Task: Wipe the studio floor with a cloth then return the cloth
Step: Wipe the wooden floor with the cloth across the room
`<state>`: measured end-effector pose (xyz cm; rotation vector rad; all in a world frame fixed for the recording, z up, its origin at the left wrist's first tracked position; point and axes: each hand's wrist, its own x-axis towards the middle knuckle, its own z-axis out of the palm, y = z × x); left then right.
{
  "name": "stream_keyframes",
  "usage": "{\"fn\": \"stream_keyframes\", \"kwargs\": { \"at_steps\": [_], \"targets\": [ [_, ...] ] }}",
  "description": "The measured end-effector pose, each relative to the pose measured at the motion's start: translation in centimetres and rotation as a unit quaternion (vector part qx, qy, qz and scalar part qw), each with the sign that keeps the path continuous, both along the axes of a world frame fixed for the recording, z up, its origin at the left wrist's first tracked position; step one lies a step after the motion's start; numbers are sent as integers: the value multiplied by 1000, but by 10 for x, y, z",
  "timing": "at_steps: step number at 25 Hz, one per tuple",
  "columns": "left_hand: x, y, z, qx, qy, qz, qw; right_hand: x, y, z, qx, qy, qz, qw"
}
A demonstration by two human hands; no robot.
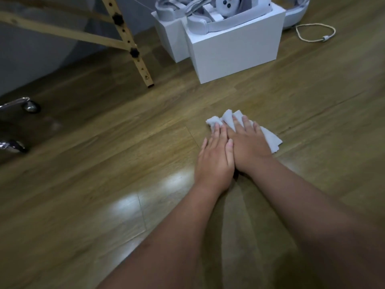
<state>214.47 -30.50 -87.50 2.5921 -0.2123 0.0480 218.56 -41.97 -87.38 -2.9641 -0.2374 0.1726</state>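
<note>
A crumpled white cloth point(270, 138) lies on the wooden studio floor point(104, 184) in the middle of the view. My right hand point(249, 147) lies flat on top of it, fingers straight and spread, pressing it to the floor. My left hand point(214, 159) lies flat beside it, touching the right hand, its fingertips on the cloth's left end. Most of the cloth is hidden under the two hands.
A white box point(235, 53) holding headsets stands just beyond the cloth, a second white box point(170, 36) behind it. A wooden folding leg point(133, 49) stands at upper left. Chair casters point(31, 106) are at the far left. A looped cord point(314, 33) lies at upper right.
</note>
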Motion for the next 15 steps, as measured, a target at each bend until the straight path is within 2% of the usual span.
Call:
{"fn": "stream_keyframes", "kwargs": {
  "at_steps": [3, 7, 9, 12, 15],
  "targets": [
    [-45, 33, 2, -37, 34, 84, 995, -28, 45, 2, 27, -7, 42, 999],
    [-105, 124, -4, 2, 37, 152, 988, -87, 134, 4, 90, 8, 78, 993],
    [-141, 167, -2, -18, 33, 171, 985, -126, 175, 3, 115, 17, 105, 988],
    [-171, 187, 2, -22, 42, 176, 983, -152, 198, 4, 129, 28, 142, 981],
    [-162, 188, 4, 12, 46, 177, 983, -148, 191, 7, 135, 35, 139, 980]
  ]
}}
